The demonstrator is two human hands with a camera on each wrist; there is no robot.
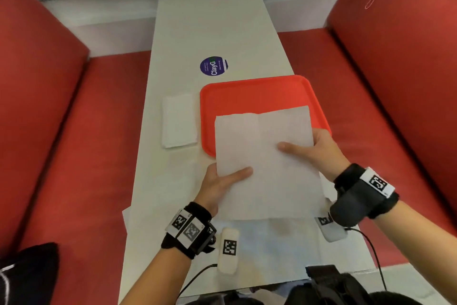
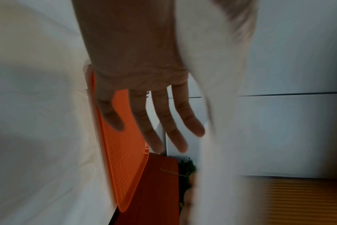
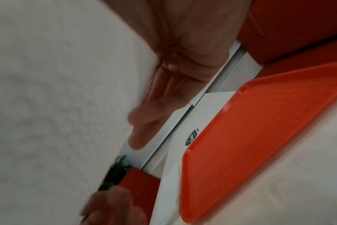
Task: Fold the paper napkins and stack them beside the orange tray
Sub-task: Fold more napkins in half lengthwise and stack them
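Setting: white table (image 1: 222,32) between two red benches (image 1: 74,131).
Trays: one orange tray (image 1: 247,92), with one round purple sticker (image 1: 214,66) beyond it.
Napkins: one unfolded napkin (image 1: 262,161) held above the tray's near edge; one folded stack (image 1: 178,120) just left of the tray; more sheets (image 1: 272,250) lie flat under the wrists.
Left hand (image 1: 217,183): thumb on top of the napkin, fingers beneath, pinching its left edge.
Right hand (image 1: 314,149): thumb on top, pinching the right edge.

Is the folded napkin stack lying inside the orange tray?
No, the folded napkin stack lies on the white table, left of the orange tray.
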